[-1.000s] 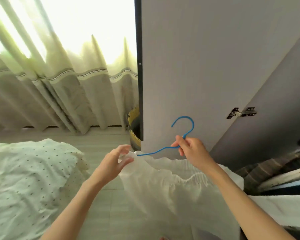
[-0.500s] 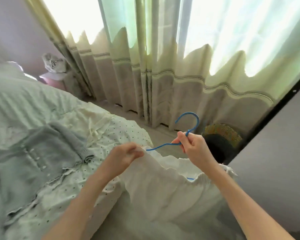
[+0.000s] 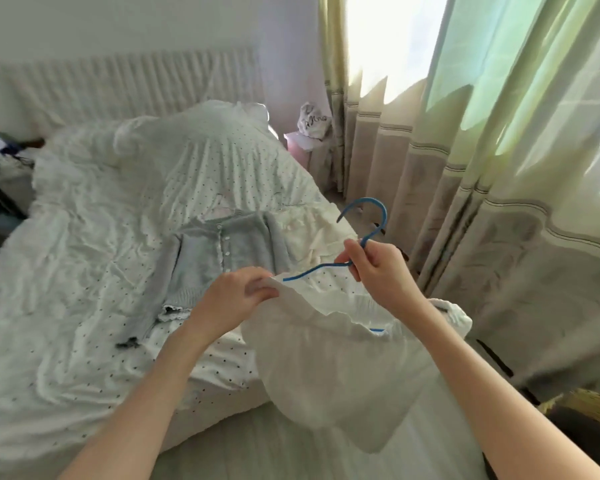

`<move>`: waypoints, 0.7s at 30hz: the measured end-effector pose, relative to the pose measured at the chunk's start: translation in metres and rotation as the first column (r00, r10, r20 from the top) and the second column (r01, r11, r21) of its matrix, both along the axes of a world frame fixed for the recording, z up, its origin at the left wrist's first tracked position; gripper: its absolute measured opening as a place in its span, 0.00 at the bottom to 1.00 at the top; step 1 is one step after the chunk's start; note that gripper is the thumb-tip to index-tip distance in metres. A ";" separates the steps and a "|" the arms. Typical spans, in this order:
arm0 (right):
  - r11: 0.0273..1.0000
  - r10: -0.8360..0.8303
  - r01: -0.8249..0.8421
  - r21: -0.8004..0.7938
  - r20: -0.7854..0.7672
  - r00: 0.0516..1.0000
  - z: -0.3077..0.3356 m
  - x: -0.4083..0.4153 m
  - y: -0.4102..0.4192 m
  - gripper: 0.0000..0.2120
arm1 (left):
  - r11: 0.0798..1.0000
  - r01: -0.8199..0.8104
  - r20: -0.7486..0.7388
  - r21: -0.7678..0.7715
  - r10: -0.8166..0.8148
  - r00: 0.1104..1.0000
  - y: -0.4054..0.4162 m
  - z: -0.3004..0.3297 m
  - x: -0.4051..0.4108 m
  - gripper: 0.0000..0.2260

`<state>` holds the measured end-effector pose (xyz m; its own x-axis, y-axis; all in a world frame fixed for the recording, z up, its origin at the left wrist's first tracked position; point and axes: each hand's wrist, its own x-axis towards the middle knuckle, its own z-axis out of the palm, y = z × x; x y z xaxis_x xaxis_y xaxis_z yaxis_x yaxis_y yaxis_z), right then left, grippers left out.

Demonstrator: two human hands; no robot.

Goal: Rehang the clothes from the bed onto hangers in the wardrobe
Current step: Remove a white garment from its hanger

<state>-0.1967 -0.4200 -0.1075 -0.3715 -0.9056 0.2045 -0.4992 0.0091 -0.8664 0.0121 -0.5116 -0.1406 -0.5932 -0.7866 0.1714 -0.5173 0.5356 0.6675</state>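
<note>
A: Hands?
B: Right hand (image 3: 378, 268), fingers pinching the blue hanger (image 3: 362, 237) at the neck below the hook. Left hand (image 3: 238, 296), fingers gripping the gathered waistband of the white garment (image 3: 333, 368).

A: Where's the garment?
B: Hanging in the air on the hanger, off the bed's (image 3: 66, 271) near corner, above the floor.

A: On the bed?
B: Grey cardigan (image 3: 219, 261) lying flat, buttons up. Curtains (image 3: 499, 202) to the right.

Our right hand (image 3: 378, 268) pinches the blue hanger (image 3: 362, 237) at its neck at frame centre; our left hand (image 3: 238, 296) grips the white skirt (image 3: 333, 368) waistband. A grey cardigan (image 3: 222, 258) lies on the bed (image 3: 84, 271) behind.
</note>
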 end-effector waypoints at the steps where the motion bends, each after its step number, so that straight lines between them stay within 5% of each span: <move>1: 0.999 0.049 -0.049 -0.003 -0.020 0.999 0.005 0.004 -0.008 0.18 | 0.999 -0.052 -0.022 0.017 0.052 0.998 -0.001 0.001 0.007 0.04; 5: 0.972 0.226 -0.236 -0.007 -0.264 0.938 0.020 0.016 -0.038 0.17 | 0.961 -0.266 -0.174 0.077 0.276 0.946 0.002 0.015 0.039 0.03; 10: 0.988 0.100 -0.153 -0.021 -0.669 0.736 -0.006 0.000 -0.066 0.22 | 0.869 -0.477 -0.248 0.129 0.494 0.833 -0.002 0.031 0.099 0.12; 13: 0.984 0.082 -0.163 -0.070 -0.638 0.765 -0.016 0.006 -0.086 0.24 | 0.804 -0.579 -0.264 0.138 0.593 0.761 -0.004 0.035 0.135 0.17; 16: 0.961 0.235 -0.277 0.008 -0.556 0.797 -0.013 0.032 -0.110 0.17 | 0.733 -0.667 -0.273 0.134 0.674 0.687 -0.004 0.040 0.163 0.18; 21: 0.922 0.322 -0.387 -0.030 -0.496 0.806 -0.016 0.095 -0.139 0.13 | 0.601 -0.799 -0.220 -0.035 0.775 0.592 -0.005 0.041 0.210 0.21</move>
<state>-0.1016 -0.5590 -0.1239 0.1422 -0.9101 0.3893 -0.7936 -0.3399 -0.5046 0.2216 -0.5161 -0.0993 0.2950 -0.8986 0.3247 -0.6641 0.0516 0.7459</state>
